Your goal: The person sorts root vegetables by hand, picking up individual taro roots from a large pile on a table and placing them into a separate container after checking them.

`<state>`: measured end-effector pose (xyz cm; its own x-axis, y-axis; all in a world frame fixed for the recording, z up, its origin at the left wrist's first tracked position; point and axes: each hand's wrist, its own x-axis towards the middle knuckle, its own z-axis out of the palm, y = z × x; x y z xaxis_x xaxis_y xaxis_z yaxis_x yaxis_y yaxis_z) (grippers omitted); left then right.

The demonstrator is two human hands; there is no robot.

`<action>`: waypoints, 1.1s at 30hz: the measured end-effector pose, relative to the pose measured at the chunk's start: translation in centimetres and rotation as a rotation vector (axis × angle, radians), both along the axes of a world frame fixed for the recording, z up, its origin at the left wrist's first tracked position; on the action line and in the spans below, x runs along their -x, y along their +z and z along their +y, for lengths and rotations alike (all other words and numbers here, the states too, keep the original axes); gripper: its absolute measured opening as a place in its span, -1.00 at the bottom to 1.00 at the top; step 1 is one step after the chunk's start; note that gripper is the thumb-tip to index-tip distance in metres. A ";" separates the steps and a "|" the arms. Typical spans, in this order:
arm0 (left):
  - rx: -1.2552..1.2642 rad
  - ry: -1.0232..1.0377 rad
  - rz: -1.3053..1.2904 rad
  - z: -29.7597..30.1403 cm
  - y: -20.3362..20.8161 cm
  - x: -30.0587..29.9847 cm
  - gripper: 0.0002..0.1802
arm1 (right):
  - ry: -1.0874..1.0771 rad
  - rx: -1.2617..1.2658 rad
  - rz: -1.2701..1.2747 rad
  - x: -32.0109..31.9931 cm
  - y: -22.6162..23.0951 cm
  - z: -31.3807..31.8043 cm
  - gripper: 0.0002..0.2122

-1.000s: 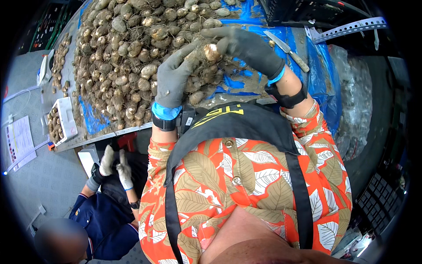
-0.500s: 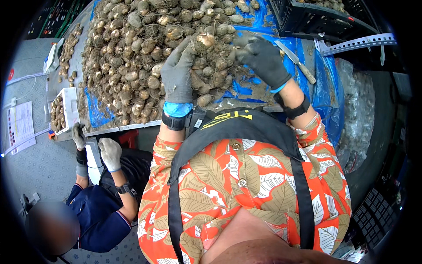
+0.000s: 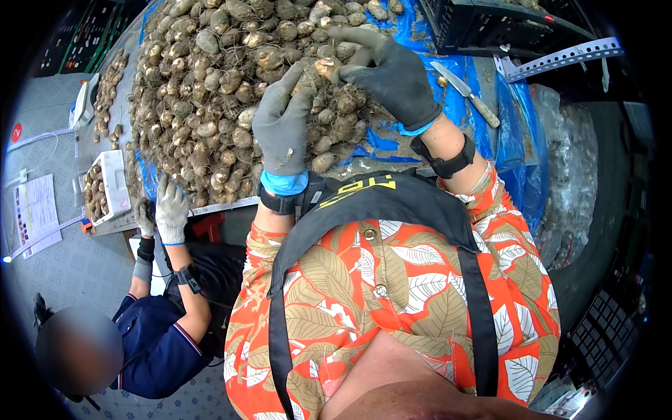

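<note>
My left hand (image 3: 281, 129), in a grey glove over a blue cuff, is closed on a taro corm (image 3: 325, 68) with a pale top and trailing roots. Just right of that corm is my right hand (image 3: 399, 82), in a dark grey glove. Its index finger stretches out above the corm and the thumb side lies near the corm's edge; whether they touch cannot be made out. Beneath both hands spreads a large heap of rooty brown taro corms (image 3: 203, 98). A knife (image 3: 465, 93) with a light handle lies on the blue plastic sheet (image 3: 500, 129), right of my right hand.
Black crates (image 3: 483, 31) stand at the far right beside a perforated metal strip (image 3: 563, 61). To the left, a co-worker's gloved hands (image 3: 170, 210) are at the table edge, near a white tray (image 3: 115, 178) of small corms. Clear plastic bags (image 3: 570, 175) hang at the right.
My right hand has moved left and its fingers have spread beside the corm. My left hand keeps its hold. The co-worker's hands have moved up to the table edge.
</note>
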<state>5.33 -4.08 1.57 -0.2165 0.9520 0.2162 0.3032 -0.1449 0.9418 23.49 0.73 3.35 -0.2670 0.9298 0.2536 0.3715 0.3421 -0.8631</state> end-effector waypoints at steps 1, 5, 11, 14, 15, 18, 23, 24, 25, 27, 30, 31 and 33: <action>-0.010 -0.010 0.036 -0.1 0.2 -0.1 -0.62 | 0.044 0.045 -0.054 -0.1 0.2 0.1 -0.74; 0.079 -0.011 0.004 -0.2 0.1 -0.3 -0.63 | 0.072 -0.084 0.192 0.7 -3.2 0.3 -0.83; 0.155 0.041 -0.267 0.3 -0.2 -0.1 -0.65 | 0.452 0.089 -0.589 -0.5 -3.7 -1.5 -0.75; 0.129 0.015 -0.286 0.4 0.4 -0.1 -0.64 | 0.427 0.095 -0.647 -1.3 -1.2 -0.9 -0.80; 0.156 -0.002 -0.314 0.3 0.6 -0.1 -0.63 | 0.420 0.068 -0.655 -1.5 0.0 -0.9 -0.83; 0.174 -0.046 -0.439 0.0 1.4 -0.8 -0.59 | 0.276 -0.375 -0.538 -1.7 -3.3 0.5 -0.83; 0.181 -0.148 -0.340 0.3 -0.2 -0.1 -0.57 | 0.157 -0.162 -0.275 0.0 -3.3 -0.2 -0.83; 0.205 -0.162 -0.313 0.2 -0.5 0.2 -0.57 | 0.141 -0.121 -0.155 0.1 -2.5 -0.5 -0.83; 0.238 -0.169 -0.422 0.3 -0.7 0.4 -0.56 | 0.126 -0.080 -0.036 0.2 -2.0 -0.7 -0.83; 0.305 -0.189 -0.642 0.3 -0.9 0.5 -0.55 | 0.146 -0.045 -0.034 -0.2 -1.9 -0.2 -0.86; 0.282 -0.129 -0.606 0.4 -0.1 -0.5 -0.53 | 0.229 -0.381 -0.235 -0.8 -2.8 0.9 -0.85; 0.261 -0.099 -0.562 0.6 0.0 -0.8 -0.53 | 0.265 -0.556 -0.337 -0.9 -3.3 1.0 -0.84; 0.243 -0.082 -0.286 0.5 -0.7 -1.1 -0.53 | 0.203 -0.299 -0.480 -0.1 -3.5 0.4 -0.73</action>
<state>6.47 -3.59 0.82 -0.1562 0.9848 -0.0759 0.0198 0.0799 0.9966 23.58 1.12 -0.13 -0.5815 0.7548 0.3036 0.5976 0.6495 -0.4702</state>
